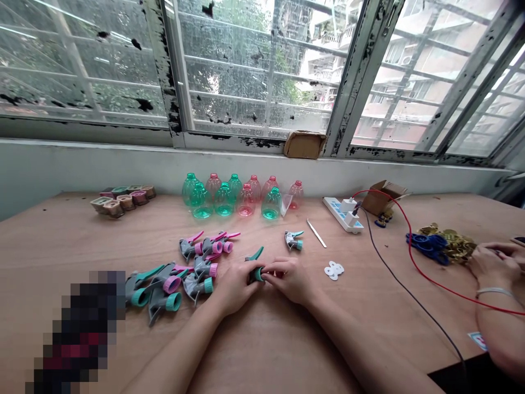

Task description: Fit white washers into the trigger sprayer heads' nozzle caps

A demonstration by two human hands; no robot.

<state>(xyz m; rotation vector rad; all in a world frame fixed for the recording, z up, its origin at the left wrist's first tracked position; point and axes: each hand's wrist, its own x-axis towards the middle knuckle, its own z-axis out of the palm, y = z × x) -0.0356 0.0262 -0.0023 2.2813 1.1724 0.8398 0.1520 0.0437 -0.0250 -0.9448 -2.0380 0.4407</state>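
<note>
My left hand (237,283) is closed round a grey trigger spray head (256,264) with a teal lever and teal screw collar, which faces right. My right hand (289,278) has its fingertips pinched together at the open end of that collar; whatever they hold, if anything, is hidden. Left of my hands lies a group of several spray heads (164,284), grey with pink or teal levers and collars. One more teal spray head (293,241) lies apart, beyond my right hand. Several thin white discs (334,270) lie in a small overlapping pile to the right.
Green bottles (224,201) and pink bottles (246,202) stand along the back. White tweezers (316,233) lie near a power strip (343,215) with red and dark cables. Small tubs (112,208) sit back left. At right, a co-worker's hands (494,265) touch gold pieces (455,245).
</note>
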